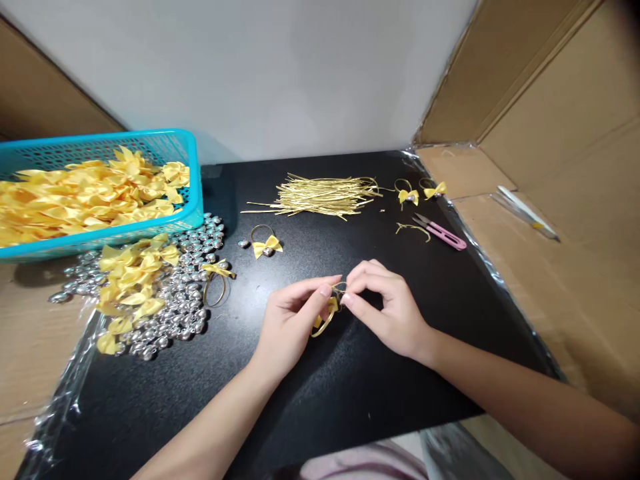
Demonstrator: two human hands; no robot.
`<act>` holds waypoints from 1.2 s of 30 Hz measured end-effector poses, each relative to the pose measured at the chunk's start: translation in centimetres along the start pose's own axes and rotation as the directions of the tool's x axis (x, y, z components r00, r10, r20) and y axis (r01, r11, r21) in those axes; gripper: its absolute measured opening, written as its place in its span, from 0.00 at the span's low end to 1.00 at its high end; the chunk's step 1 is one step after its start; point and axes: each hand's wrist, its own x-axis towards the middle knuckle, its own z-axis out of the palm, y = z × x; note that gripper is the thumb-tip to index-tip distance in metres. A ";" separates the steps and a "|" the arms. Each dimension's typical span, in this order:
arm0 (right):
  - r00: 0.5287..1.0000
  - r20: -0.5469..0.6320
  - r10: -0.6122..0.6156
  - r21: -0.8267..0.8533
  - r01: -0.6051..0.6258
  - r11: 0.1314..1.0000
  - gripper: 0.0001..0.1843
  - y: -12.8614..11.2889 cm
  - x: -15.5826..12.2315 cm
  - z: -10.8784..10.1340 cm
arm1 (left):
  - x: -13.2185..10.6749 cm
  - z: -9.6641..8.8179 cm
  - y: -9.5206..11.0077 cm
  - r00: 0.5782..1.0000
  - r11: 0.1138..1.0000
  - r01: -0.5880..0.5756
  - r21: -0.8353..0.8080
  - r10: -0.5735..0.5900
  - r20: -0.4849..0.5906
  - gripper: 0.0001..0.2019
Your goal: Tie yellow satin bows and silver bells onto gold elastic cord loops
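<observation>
Both hands meet over the middle of the black table, each pinching part of a gold cord (339,289) that forms a small loop between the fingertips. My left hand (295,317) is closed, thumb against fingers, on the cord's left side. From beneath its fingers hangs a yellow bow (332,307) with a larger gold cord loop (324,327); the bow is partly hidden. My right hand (385,303) pinches the cord's right side between thumb and forefinger. Whether a bell is on this bow cannot be seen.
A blue basket (197,193) of yellow bows stands at left, beside silver bells (183,303) and loose bows (137,267). Gold cords (325,195) lie at the back. Pink-handled thread snips (445,235) lie right, near finished-looking bow loops (409,196). Another bow loop (267,247) lies left of centre.
</observation>
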 end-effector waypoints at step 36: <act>0.999 -0.019 -0.032 -0.066 0.031 0.997 0.13 -0.2 0.1 -0.4 | 0.1 0.1 0.6 1.000 1.000 -0.012 0.011 0.012 -0.013 0.06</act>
